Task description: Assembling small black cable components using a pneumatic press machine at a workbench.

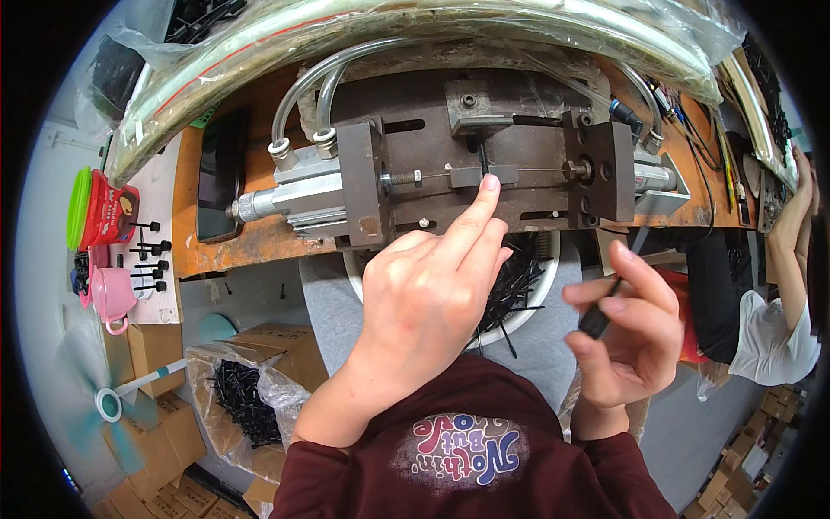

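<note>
My left hand (437,281) reaches over the clamping fixture (471,195), its index finger stretched out. That fingertip touches or sits just above the near end of a thin black rod (484,157) at the small grey block (506,174) in the middle. Its other fingers are loosely bent, and I see nothing held in them. To the right, my right hand (635,337) pinches a small black plastic piece (595,321) with a blocky head and a thin stem, slightly blurred. Below my left hand, a white tub (553,290) on my lap holds many thin black pieces.
Air cylinders (311,201) with clear hoses (298,91) flank the fixture. A dark phone-like slab (222,173) lies at left. Beyond it are a pink cup (112,292) and several black knobbed pieces (153,266). A lined carton (238,398) of black parts stands lower left. Another person's arm (791,225) shows at right.
</note>
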`<control>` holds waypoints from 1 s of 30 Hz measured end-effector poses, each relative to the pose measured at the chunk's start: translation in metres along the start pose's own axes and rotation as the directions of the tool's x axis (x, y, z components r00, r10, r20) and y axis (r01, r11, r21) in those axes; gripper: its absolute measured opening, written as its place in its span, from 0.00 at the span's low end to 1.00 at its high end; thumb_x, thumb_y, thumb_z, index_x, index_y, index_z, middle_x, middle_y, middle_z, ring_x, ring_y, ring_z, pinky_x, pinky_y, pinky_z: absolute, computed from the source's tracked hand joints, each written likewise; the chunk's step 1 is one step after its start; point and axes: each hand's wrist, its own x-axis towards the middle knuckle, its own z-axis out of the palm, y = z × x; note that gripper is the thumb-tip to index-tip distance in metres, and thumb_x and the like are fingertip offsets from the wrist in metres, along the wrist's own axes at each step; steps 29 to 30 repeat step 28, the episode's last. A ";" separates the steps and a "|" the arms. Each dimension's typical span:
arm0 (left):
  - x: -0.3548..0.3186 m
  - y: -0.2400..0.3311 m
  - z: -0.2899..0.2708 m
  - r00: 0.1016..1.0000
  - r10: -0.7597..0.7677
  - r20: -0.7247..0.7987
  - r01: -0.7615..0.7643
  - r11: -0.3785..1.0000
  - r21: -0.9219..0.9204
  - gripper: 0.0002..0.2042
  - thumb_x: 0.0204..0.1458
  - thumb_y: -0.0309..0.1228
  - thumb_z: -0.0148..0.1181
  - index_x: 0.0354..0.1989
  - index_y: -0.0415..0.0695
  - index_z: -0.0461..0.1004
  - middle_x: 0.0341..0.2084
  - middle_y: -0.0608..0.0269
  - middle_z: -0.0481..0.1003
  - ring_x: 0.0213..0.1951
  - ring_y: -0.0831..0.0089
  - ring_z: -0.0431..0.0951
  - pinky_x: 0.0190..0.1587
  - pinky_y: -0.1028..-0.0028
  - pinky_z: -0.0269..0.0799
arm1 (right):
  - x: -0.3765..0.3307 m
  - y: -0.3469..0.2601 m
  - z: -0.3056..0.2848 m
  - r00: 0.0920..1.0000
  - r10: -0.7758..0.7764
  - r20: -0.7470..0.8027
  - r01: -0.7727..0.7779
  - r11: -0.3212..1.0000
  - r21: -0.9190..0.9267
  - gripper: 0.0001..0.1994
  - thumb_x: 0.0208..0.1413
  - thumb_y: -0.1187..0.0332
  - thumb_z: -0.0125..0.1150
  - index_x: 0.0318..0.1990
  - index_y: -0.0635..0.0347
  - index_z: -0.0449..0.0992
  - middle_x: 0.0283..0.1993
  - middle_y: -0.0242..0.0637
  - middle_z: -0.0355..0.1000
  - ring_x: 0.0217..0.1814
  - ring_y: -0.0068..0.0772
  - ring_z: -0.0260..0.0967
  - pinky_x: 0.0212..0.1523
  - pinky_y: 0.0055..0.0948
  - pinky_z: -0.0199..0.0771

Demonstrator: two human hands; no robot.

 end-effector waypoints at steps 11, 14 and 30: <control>-0.034 -0.001 -0.029 0.928 0.082 0.364 0.027 0.958 -0.284 0.11 0.44 0.31 0.72 0.36 0.42 0.82 0.46 0.59 0.82 0.25 0.68 0.80 0.29 0.73 0.76 | 0.034 0.009 0.026 0.951 0.048 0.306 0.063 0.937 -0.342 0.14 0.43 0.81 0.71 0.40 0.68 0.76 0.60 0.54 0.73 0.54 0.48 0.77 0.52 0.35 0.79; -0.064 -0.005 -0.013 0.907 0.067 0.417 0.109 0.916 -0.386 0.11 0.46 0.33 0.71 0.36 0.42 0.82 0.45 0.61 0.82 0.29 0.65 0.83 0.32 0.69 0.78 | 0.038 0.011 0.039 0.921 0.056 0.385 0.146 0.867 -0.476 0.13 0.43 0.79 0.71 0.38 0.66 0.75 0.59 0.50 0.74 0.44 0.45 0.79 0.41 0.33 0.78; -0.141 -0.026 0.063 0.954 -0.106 0.280 0.194 0.931 -0.308 0.25 0.46 0.34 0.72 0.55 0.46 0.77 0.59 0.58 0.73 0.50 0.58 0.77 0.52 0.64 0.74 | 0.024 0.021 0.033 0.970 0.043 0.237 0.065 0.900 -0.430 0.21 0.49 0.78 0.70 0.54 0.55 0.79 0.59 0.39 0.76 0.34 0.26 0.79 0.33 0.24 0.78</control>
